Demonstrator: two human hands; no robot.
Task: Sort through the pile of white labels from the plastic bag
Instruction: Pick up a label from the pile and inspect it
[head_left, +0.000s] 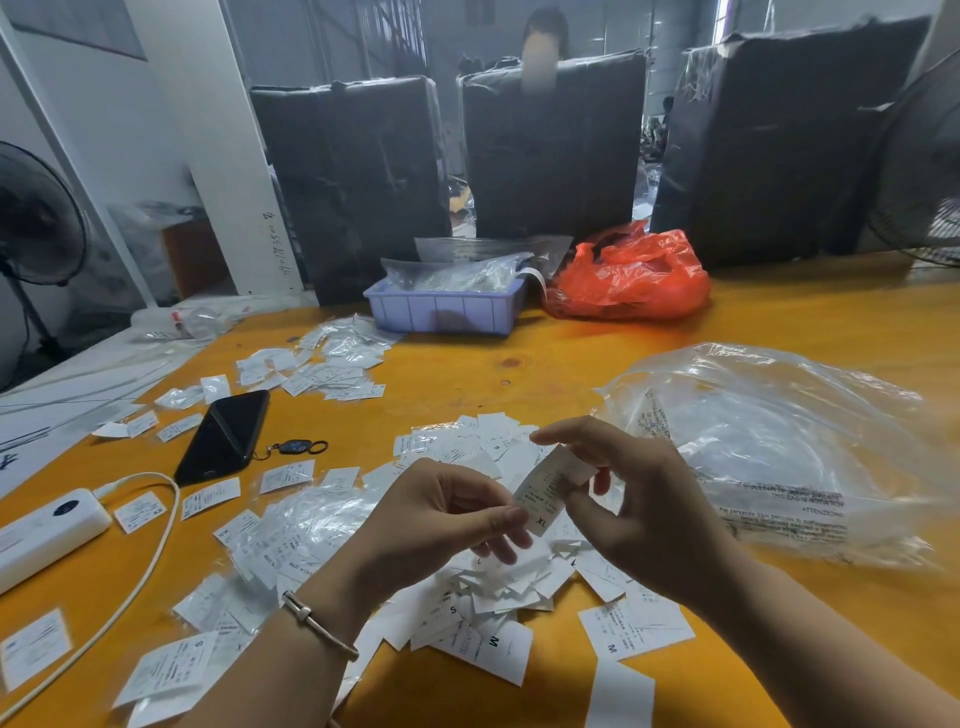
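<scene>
Both hands lift one small white printed label (545, 493) above the heap of white paper labels (498, 582) on the orange bench (571, 364), probably to read its XL mark. Left hand (441, 525) and right hand (623, 493) fingers pinch opposite ends, beside the crumpled clear plastic bag (779, 447).

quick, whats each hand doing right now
left hand: pinching the XL label.
right hand: pinching the same label's upper end.
</scene>
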